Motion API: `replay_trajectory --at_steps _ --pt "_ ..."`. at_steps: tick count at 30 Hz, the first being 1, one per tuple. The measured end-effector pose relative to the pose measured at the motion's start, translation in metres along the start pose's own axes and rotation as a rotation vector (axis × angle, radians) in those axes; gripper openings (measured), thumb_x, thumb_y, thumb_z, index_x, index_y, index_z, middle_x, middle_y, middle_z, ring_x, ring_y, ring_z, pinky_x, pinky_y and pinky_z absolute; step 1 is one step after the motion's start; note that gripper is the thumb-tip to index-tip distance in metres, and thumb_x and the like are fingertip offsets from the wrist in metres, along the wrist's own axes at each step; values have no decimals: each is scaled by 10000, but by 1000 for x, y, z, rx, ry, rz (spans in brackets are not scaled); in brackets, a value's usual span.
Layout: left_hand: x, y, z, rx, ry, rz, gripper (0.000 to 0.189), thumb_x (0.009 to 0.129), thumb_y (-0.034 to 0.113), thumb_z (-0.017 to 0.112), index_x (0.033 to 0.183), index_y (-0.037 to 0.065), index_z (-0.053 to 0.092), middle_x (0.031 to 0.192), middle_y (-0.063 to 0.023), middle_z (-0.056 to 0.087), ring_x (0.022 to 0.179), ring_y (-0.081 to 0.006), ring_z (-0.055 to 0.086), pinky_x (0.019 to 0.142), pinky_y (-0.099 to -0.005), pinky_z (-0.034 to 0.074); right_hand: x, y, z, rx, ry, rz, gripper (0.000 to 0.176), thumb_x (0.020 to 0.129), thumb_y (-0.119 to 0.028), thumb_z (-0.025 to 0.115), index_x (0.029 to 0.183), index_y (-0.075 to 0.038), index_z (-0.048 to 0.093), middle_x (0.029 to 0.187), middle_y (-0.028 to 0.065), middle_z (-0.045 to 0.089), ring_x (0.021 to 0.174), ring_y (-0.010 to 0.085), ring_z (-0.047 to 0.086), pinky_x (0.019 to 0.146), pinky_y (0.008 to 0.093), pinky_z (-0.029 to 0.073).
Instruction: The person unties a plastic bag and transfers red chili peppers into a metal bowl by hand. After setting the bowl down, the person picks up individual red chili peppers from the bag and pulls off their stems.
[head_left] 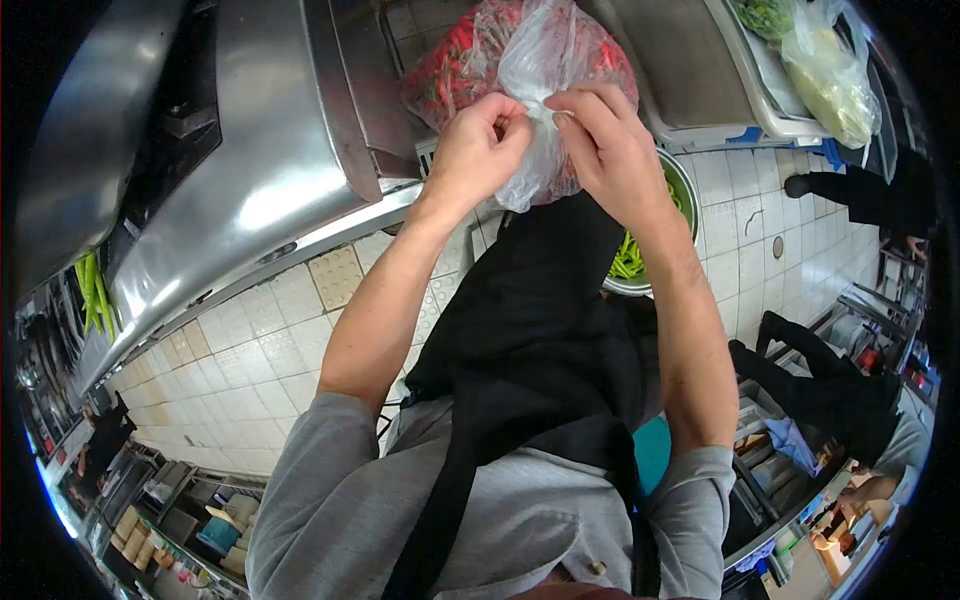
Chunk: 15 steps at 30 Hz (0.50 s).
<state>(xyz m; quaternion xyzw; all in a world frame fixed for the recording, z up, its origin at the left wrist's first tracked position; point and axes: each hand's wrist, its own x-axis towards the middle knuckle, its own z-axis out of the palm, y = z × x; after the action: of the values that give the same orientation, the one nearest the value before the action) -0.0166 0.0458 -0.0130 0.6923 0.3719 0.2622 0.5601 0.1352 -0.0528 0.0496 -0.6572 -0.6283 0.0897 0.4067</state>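
Note:
A big clear plastic bag (455,65) full of red peppers lies at the top centre, its neck gathered and twisted between my hands. My left hand (485,145) pinches the gathered plastic from the left, thumb against fingers. From the right, my right hand (605,135) grips the same gathered part with thumb and index finger. The loose plastic hangs below my fingers, over the black apron (540,310). Beside my right forearm, a round metal bowl (683,185) holds green peppers (627,262), partly hidden by the arm.
A steel counter (250,130) runs along the left, with green peppers (95,290) at its far end. A grey basin (690,65) stands at the upper right, near a bag of pale green vegetables (830,80). People in dark clothes (830,385) are at the right.

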Motion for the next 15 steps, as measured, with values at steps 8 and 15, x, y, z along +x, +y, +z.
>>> replay_trajectory --at_steps 8,15 --pt "-2 25 -6 86 -11 -34 172 944 152 624 1003 -4 665 751 -1 646 644 -39 521 579 -256 439 20 9 -8 -277 -203 -103 107 926 -150 621 990 -95 687 966 97 668 852 352 689 716 458 562" --pt "3 22 4 141 -15 83 176 935 154 610 990 -5 662 762 -41 667 612 -77 553 565 -286 449 19 15 -6 -313 -231 -99 71 872 -141 653 897 -76 663 873 105 659 773 354 681 672 461 557"
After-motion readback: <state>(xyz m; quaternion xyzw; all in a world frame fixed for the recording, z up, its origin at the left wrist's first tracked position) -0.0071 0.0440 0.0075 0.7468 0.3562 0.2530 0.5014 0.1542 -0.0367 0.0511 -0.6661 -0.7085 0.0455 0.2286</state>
